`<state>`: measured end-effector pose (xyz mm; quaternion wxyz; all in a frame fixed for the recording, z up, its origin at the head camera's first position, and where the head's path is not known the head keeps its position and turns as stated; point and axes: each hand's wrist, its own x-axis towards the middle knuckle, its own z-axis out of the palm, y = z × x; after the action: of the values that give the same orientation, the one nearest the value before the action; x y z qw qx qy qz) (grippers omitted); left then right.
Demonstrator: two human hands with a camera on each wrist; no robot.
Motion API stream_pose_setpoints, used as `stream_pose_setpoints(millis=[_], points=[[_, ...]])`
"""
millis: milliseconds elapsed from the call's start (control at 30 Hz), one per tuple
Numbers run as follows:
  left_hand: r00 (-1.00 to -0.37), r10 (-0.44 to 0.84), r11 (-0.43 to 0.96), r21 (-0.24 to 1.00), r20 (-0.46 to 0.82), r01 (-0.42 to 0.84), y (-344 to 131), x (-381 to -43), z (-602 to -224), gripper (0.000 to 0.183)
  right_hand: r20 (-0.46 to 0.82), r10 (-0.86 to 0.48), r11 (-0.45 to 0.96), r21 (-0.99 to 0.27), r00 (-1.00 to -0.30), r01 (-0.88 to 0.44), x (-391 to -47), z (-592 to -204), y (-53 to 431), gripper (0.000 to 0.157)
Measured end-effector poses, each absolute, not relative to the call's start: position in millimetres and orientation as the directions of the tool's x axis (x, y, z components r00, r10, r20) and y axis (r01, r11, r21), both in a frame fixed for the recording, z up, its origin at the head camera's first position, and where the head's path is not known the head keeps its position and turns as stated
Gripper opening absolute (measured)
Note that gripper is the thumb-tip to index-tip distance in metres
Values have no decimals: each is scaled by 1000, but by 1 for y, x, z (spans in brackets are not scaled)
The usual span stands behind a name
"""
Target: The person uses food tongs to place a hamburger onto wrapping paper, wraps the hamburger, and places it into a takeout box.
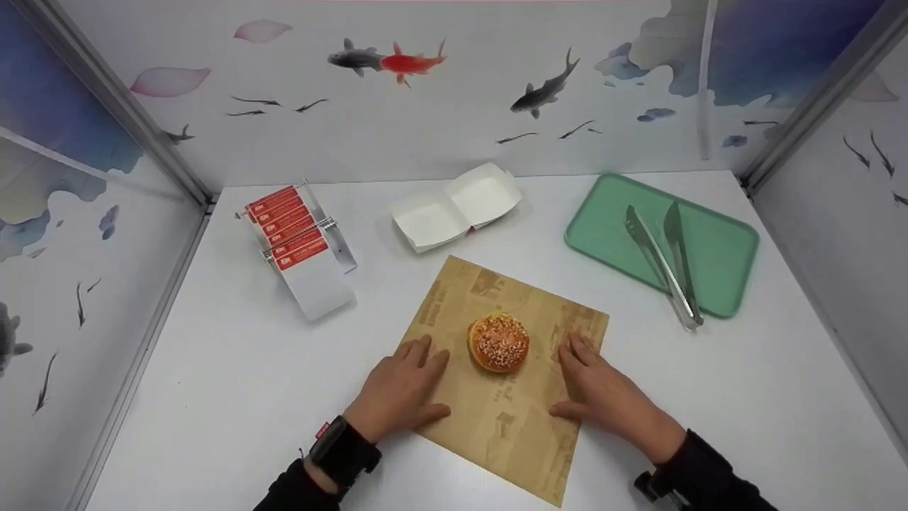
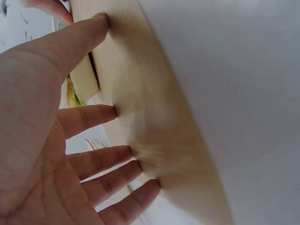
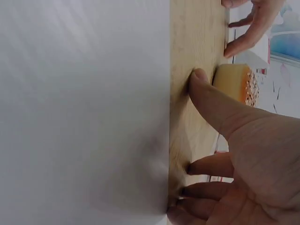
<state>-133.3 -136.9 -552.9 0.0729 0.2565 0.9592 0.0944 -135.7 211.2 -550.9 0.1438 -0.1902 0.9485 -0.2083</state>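
A burger [image 1: 499, 343] with a sesame-topped bun sits on a brown sheet of wrapping paper [image 1: 496, 454], which lies flat and turned at an angle on the table. My left hand [image 1: 402, 387] rests its fingertips on the paper's left side, thumb apart from the fingers. On the right side of the paper my right hand [image 1: 608, 399] touches down the same way. Both wrist views show the fingers of the left hand [image 2: 70, 126] and right hand [image 3: 234, 164] spread, with tips against the paper and nothing gripped. Neither hand touches the burger.
An open white carton [image 1: 454, 209] stands behind the paper. To the back left is a metal rack [image 1: 333, 234] of red-and-white folded cartons [image 1: 301, 248]. Metal tongs [image 1: 670, 273] lie across a green tray [image 1: 723, 284] at the back right. Printed walls [image 1: 454, 135] enclose the table.
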Motion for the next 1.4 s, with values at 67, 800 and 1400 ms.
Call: stream_pose_setpoints(millis=[67, 800, 1400], points=[[-856, 508, 853, 187, -91, 487, -135, -130, -552, 80, -205, -448, 824, -472, -870, -313, -144, -550, 216, 106], [-881, 464, 878, 182, -95, 443, -115, -80, -545, 79, -369, -558, 781, -538, -743, -319, -204, -537, 225, 110], [-988, 157, 940, 307, 5, 151, -160, -212, -547, 39, -123, -574, 754, -467, -810, -463, -158, -535, 204, 80]])
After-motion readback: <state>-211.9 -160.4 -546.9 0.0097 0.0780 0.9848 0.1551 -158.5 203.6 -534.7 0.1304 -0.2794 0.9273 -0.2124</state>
